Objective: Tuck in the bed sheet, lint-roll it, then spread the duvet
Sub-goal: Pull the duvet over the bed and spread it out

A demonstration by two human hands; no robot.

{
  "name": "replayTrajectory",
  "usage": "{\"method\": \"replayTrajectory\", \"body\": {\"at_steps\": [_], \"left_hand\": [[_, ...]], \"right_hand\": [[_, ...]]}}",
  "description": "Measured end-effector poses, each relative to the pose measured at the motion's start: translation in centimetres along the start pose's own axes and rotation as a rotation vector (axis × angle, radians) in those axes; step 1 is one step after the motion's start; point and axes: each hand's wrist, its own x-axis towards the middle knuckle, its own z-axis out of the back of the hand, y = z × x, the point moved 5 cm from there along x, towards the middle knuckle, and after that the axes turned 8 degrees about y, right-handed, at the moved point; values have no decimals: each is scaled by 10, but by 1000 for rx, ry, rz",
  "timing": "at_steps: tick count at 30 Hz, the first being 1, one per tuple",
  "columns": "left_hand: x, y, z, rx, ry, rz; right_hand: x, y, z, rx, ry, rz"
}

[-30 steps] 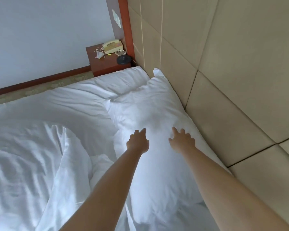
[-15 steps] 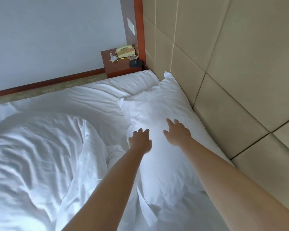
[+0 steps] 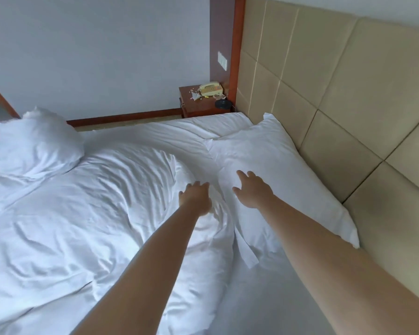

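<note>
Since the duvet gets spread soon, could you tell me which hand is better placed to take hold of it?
Probably the left hand: it is over the crumpled duvet, while the right hand is over the pillow.

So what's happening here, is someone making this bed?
Yes. A person is reaching across the bed with both bare arms. The right hand lies open on the pillow by the headboard; the left hand is at the edge of the crumpled duvet, its fingers hidden. The duvet is bunched up, not spread, and a second pillow sits at the far left.
</note>
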Motion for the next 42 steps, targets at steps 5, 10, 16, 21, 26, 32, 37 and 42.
{"method": "replayTrajectory", "body": {"at_steps": [5,10,16,21,26,32,37,42], "left_hand": [[-69,47,8,11,-57,-23],[-118,105,-22,-36,-17,1],[-145,168,-111,-96,137,100],[-147,189,-181,-146,251,144],[-132,210,-229,-146,330,199],[-105,223,-267,-184,369,225],[-94,224,-297,-212,462,229],[-108,215,-294,-250,514,226]], "right_hand": [[-60,56,-17,9,-32,4],[-98,88,-67,25,35,-6],[-108,113,-152,2,210,33],[-92,120,-234,-16,388,44],[-83,123,-309,-24,521,59],[-68,118,-368,-205,596,39],[-54,125,-393,-290,470,-29],[-60,132,-367,-247,227,-3]]}}
